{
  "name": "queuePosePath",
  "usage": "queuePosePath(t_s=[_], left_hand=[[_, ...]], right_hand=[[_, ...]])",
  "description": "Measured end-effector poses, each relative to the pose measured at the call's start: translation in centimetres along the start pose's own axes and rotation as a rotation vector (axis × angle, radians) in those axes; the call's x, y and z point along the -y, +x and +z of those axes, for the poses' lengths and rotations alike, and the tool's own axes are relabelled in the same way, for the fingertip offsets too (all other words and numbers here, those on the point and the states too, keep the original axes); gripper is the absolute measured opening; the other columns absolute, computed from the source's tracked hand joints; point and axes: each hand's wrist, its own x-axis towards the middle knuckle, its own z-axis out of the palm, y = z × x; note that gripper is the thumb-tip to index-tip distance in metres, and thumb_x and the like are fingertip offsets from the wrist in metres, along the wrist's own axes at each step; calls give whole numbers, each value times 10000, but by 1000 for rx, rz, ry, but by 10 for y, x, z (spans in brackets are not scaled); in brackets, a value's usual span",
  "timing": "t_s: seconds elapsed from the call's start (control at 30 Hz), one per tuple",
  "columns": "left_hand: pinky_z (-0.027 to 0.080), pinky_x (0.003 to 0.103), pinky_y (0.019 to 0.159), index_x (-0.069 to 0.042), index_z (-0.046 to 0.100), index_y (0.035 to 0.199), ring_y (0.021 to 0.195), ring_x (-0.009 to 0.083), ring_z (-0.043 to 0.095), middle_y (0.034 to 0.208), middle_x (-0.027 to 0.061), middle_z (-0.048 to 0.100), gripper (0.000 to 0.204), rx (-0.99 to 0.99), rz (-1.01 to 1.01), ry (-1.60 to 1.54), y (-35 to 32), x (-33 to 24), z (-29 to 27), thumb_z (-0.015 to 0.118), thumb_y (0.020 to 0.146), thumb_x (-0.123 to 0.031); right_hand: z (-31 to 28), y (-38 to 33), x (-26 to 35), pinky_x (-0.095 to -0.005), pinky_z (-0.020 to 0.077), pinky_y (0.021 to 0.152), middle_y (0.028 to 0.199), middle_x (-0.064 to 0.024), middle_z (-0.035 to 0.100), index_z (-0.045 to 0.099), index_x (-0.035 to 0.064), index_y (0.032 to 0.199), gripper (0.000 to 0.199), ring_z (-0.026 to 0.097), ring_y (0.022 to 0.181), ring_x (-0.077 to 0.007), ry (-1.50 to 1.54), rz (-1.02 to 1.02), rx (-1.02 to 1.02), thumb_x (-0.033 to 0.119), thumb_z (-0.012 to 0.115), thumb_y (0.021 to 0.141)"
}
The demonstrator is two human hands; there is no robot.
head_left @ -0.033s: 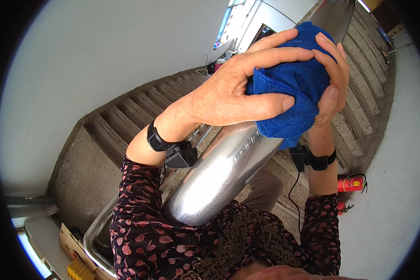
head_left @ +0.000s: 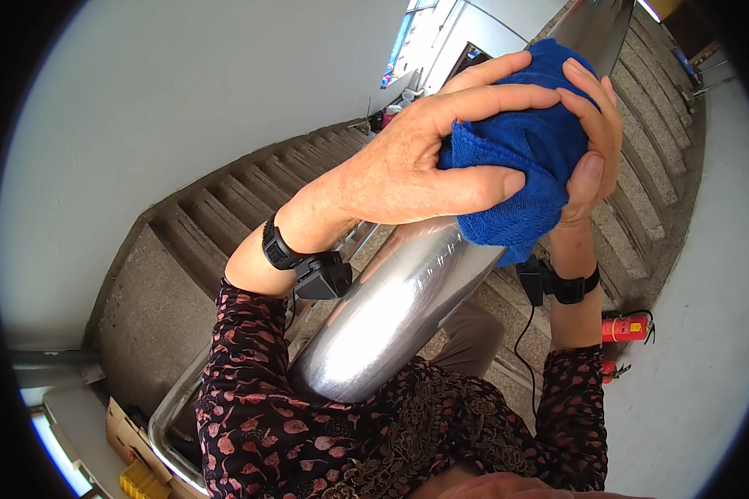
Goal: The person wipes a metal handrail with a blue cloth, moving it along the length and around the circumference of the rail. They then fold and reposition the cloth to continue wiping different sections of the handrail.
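A blue cloth [head_left: 516, 158] with a towel-like nap is draped over a thick, shiny metal handrail [head_left: 391, 308]. My left hand [head_left: 441, 145] presses round the cloth from the left, its thumb lying across the near side and its fingers reaching over the top. From the right, my right hand [head_left: 595, 141] curls round the same cloth, its fingertips close to those of my left hand. The rail slopes from near my chest up to the upper right, and the cloth hides the stretch under my hands. Each wrist wears a black strap with a small black device.
Stone stairs [head_left: 233, 195] run behind the rail on the left, and more steps [head_left: 641, 108] lie on the right. Red fire extinguishers [head_left: 627, 327] stand by the pale right wall. A bent metal tube [head_left: 162, 428] and a cardboard box [head_left: 123, 428] are at lower left.
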Motion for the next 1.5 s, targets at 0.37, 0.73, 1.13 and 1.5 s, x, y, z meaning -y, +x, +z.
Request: queuePosePath(t_s=[0.37,0.73,1.13,1.5], left_hand=[[334,462,1102,-170,556,1359,1391,357,350,1527,239,294,600,27,64,-6,1,4,-3,704,783,-253],[334,468,1101,-169,559,1355,1383,363,362,1523,239,301,592,24,54,-8,0,4,-2,692,788,-274],[332,466,1106,-167,555,1359,1391,364,348,1533,235,287,599,20,51,17,-1,2,-3,696,786,-274],[285,459,1132,-58,492,1404,1391,336,346,1514,194,344,724,-7,35,172,-1,-4,-2,641,758,-351]], right_hand=[[0,0,2,-510,244,1129,1220,-122,629,664,42,1089,559,577,1185,-275,-1,13,-8,394,235,1022],[1,-1,2,-514,252,1126,1224,-117,628,666,45,1090,564,578,1183,-273,8,42,-18,400,232,1020],[1,-1,2,-515,252,1127,1214,-115,631,669,49,1081,564,579,1180,-277,10,48,-26,404,235,1020],[1,-3,1,-517,254,1125,1220,-115,628,667,48,1082,550,579,1181,-275,8,25,-36,386,237,1018]])
